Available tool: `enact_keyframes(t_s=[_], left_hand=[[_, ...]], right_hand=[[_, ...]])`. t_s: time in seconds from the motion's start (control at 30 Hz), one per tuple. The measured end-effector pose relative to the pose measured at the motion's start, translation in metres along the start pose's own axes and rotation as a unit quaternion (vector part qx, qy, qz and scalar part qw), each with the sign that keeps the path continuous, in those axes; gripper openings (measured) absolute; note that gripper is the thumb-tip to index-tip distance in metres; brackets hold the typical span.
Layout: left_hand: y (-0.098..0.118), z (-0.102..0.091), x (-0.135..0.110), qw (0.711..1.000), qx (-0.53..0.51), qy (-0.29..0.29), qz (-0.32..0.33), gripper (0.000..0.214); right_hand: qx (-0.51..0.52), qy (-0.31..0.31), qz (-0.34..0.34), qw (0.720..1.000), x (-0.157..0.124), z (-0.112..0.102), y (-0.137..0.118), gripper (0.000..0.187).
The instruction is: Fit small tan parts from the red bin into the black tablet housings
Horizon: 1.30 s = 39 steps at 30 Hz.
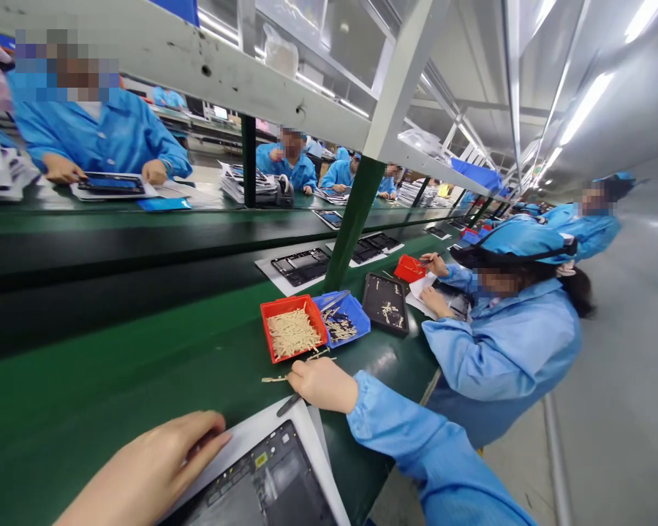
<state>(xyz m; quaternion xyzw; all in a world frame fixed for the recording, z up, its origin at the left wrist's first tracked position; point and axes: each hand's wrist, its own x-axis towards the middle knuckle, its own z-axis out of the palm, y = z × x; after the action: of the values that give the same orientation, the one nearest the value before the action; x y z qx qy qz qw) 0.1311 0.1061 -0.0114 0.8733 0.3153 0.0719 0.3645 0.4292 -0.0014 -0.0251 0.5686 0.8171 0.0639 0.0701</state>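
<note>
An opened dark tablet chassis (268, 482) lies on a white sheet (268, 427) at the bottom of the head view. My left hand (153, 464) rests flat on the sheet's left corner, fingers stretched out. My right hand (323, 383) is closed around a dark tweezer-like tool (288, 404) whose tip points down-left at the sheet's far edge. Thin pale strips (285, 376) lie on the green table just beyond that hand. A red tray (293, 329) full of the same pale strips stands right behind it.
A blue tray (343, 318) and a black tray (384, 303) stand beside the red one. A co-worker in blue (504, 343) works at the right. A conveyor belt (88, 241) carries chassis (301, 267). A green post (354, 223) rises behind the trays.
</note>
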Motion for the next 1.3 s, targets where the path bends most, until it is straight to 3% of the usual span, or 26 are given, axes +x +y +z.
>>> enact_keyframes(t_s=[0.1,0.23,0.3,0.4,0.57,0.73,0.87,0.97,1.07,1.17,1.3], left_hand=[[0.03,0.005,0.025,0.988,-0.131,-0.074,-0.042,0.046],[0.053,0.02,0.041,0.95,-0.28,-0.088,-0.104,0.056],[0.063,0.029,0.045,0.933,-0.336,-0.059,-0.113,0.066],[0.076,0.036,0.054,0.902,-0.415,0.013,-0.12,0.074],[0.084,0.031,0.074,0.869,-0.473,0.081,-0.124,0.078],[0.085,0.017,0.088,0.878,-0.459,0.095,-0.101,0.07],[0.087,0.011,0.096,0.899,-0.425,0.07,-0.084,0.061],[0.088,0.01,0.101,0.908,-0.409,0.057,-0.072,0.06],[0.088,0.01,0.105,0.91,-0.406,0.055,-0.063,0.061],[0.088,0.012,0.108,0.909,-0.409,0.054,-0.051,0.062],[0.088,0.016,0.111,0.912,-0.405,0.054,-0.041,0.063]], right_hand=[[0.021,0.048,0.009,0.999,-0.004,0.007,0.001,0.016],[0.074,0.176,0.042,0.981,-0.007,0.005,-0.006,0.012],[0.074,0.23,0.06,0.969,-0.008,-0.002,-0.012,0.014],[0.052,0.26,0.068,0.962,-0.006,-0.016,-0.022,0.021],[0.056,0.293,0.084,0.951,0.0,-0.03,-0.022,0.025],[0.214,0.329,0.155,0.906,0.003,-0.038,-0.004,0.021],[0.293,0.314,0.122,0.895,0.01,-0.038,0.011,0.024],[0.346,0.308,0.108,0.88,0.018,-0.032,0.016,0.014],[0.371,0.318,0.161,0.858,0.024,-0.028,0.016,0.006],[0.389,0.311,0.214,0.84,0.026,-0.025,0.013,0.019],[0.37,0.337,0.218,0.838,0.021,-0.021,0.015,0.013]])
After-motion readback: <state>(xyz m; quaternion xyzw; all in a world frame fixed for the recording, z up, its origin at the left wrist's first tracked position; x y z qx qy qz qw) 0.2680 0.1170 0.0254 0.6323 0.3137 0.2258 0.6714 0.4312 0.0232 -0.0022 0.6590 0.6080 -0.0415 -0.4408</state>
